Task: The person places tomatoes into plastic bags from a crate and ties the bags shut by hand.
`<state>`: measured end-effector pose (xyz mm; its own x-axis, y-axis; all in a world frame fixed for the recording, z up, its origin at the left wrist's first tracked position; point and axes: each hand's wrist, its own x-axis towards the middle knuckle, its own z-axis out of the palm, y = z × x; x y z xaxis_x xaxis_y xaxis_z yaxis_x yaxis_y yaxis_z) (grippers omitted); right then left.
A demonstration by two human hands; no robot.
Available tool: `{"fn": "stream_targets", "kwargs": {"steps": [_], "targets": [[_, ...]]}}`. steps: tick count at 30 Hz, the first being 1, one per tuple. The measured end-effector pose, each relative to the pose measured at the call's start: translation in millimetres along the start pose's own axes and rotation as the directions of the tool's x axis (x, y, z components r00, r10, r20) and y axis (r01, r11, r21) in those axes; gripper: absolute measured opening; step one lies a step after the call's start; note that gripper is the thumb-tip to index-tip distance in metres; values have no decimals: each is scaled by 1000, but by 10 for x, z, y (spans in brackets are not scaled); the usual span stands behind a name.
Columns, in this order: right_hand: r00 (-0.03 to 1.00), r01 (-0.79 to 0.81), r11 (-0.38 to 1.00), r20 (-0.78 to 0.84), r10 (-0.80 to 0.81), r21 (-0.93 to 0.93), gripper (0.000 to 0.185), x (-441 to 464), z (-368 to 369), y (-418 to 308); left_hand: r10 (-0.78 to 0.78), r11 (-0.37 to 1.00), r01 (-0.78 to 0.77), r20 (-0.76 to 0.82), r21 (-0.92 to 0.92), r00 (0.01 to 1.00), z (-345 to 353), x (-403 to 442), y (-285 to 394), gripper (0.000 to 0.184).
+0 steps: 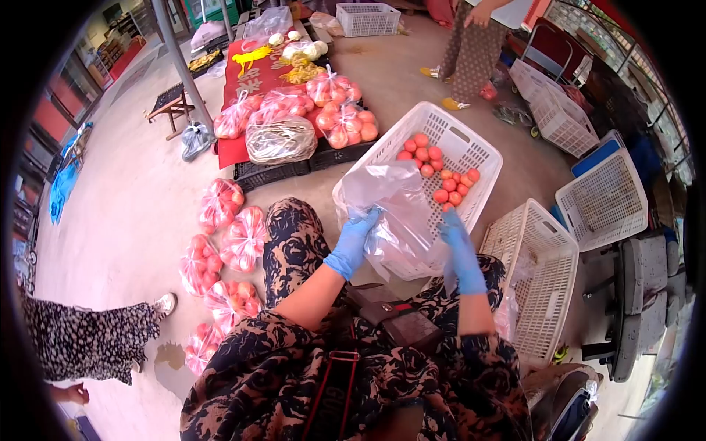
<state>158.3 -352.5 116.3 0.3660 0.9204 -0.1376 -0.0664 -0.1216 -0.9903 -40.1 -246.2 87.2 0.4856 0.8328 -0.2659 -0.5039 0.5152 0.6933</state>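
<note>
My left hand (357, 241), in a blue glove, is closed on the left side of a clear plastic bag (401, 213). The bag hangs over the near part of a white plastic crate (482, 143), hiding some of its floor. Several red tomatoes (454, 187) lie loose in that crate, toward its right and far sides. My right hand (462, 253), also in a blue glove, is beside the bag's right edge, fingertips pointing at the nearest tomatoes. It is blurred, and I cannot tell whether its fingers touch or hold anything.
Filled tomato bags (243, 239) line the floor at left. More bags (342, 125) and a bundle of clear plastic bags (282, 140) sit on a red-covered stand ahead. White crates (540, 279) stand at right. One person (471, 55) stands ahead, another (95, 331) at left.
</note>
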Motion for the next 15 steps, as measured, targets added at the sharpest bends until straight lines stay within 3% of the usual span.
{"fn": "stream_targets", "kwargs": {"steps": [1, 3, 5, 8, 11, 14, 15], "targets": [[953, -288, 937, -39, 301, 200, 52, 151, 244, 141, -17, 1000, 16, 9, 9, 1000, -127, -53, 81, 29], [868, -492, 688, 361, 341, 534, 46, 311, 524, 543, -34, 999, 34, 25, 29, 999, -278, -222, 260, 31], [836, -538, 692, 410, 365, 482, 37, 302, 843, 472, -22, 998, 21, 20, 58, 1000, -508, -302, 462, 31], [939, -290, 932, 251, 234, 218, 28, 621, 722, 628, 134, 976, -117, -83, 183, 987, -740, -381, 717, 28], [822, -303, 871, 569, 32, 387, 22, 550, 527, 95, 98, 983, -79, -117, 163, 988, -1013, -379, 803, 22], [922, -227, 784, 387, -19, 578, 22, 537, 510, -3, 133, 990, -120, -190, 78, 973, -1023, -299, 775, 21], [955, -168, 708, 291, -55, 686, 31, 537, 539, 3, 110, 993, -101, -186, 59, 976, -1052, -282, 742, 22]]}}
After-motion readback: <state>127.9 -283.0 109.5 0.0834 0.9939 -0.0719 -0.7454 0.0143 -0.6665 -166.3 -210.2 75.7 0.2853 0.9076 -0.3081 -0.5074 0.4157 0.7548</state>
